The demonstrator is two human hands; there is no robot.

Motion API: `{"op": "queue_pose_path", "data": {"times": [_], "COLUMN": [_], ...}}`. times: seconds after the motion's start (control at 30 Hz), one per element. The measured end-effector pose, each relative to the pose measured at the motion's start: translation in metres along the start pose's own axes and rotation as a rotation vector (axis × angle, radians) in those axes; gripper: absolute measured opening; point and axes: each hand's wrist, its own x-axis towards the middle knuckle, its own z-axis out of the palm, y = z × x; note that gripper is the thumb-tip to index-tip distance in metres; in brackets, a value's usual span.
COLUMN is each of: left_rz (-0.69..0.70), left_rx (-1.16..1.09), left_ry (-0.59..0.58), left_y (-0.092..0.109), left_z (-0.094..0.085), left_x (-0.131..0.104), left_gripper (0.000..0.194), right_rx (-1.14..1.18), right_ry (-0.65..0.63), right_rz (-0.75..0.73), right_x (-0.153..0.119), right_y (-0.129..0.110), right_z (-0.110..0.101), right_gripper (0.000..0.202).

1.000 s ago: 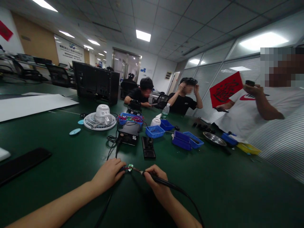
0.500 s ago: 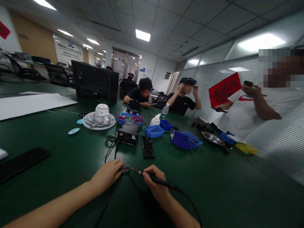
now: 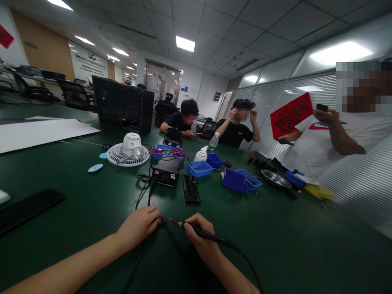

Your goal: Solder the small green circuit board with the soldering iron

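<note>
My left hand [image 3: 141, 222] is closed at the fingertips on a small circuit board [image 3: 162, 223] with thin red wires, just above or on the green table. Much of the board is hidden by the fingers, and its visible part looks dark. In my right hand [image 3: 202, 237] is a soldering iron [image 3: 211, 236], gripped like a pen. Its metal tip points left and meets the wires or the board's edge; exact contact is too small to tell. From the iron's rear a black cable runs down toward the lower edge.
Ahead stand a black soldering station [image 3: 166, 170], a stand [image 3: 191, 190], a blue basket of wired boards [image 3: 168, 152] and a white fan part [image 3: 128, 154]. Blue trays [image 3: 199, 168] and a metal pan [image 3: 276, 179] lie rightward. A black phone-like slab [image 3: 30, 210] lies left. Several people are beyond.
The circuit board has turned in my left fingers; its green face showed before and now it looks darker and slightly lower. My right hand with the soldering iron has barely moved.
</note>
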Motion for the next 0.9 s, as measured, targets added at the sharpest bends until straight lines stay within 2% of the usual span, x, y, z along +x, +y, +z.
{"op": "queue_pose_path", "data": {"times": [0.33, 0.63, 0.9], "left_rz": [0.037, 0.043, 0.053], "left_rx": [0.004, 0.023, 0.008], "left_ry": [0.025, 0.011, 0.047], "left_y": [-0.0060, -0.0039, -0.0063], "left_z": [0.0081, 0.0056, 0.0097], "left_x": [-0.0014, -0.0019, -0.0023], "left_gripper": [0.020, 0.021, 0.021], "right_rx": [-0.001, 0.013, -0.019], "right_ry": [0.007, 0.011, 0.009], "right_rz": [-0.010, -0.035, -0.045], "right_x": [-0.0003, -0.0025, -0.0031], "right_y": [-0.0027, -0.0047, -0.0038], "right_z": [0.0008, -0.0014, -0.0002], "right_gripper": [0.012, 0.012, 0.011]}}
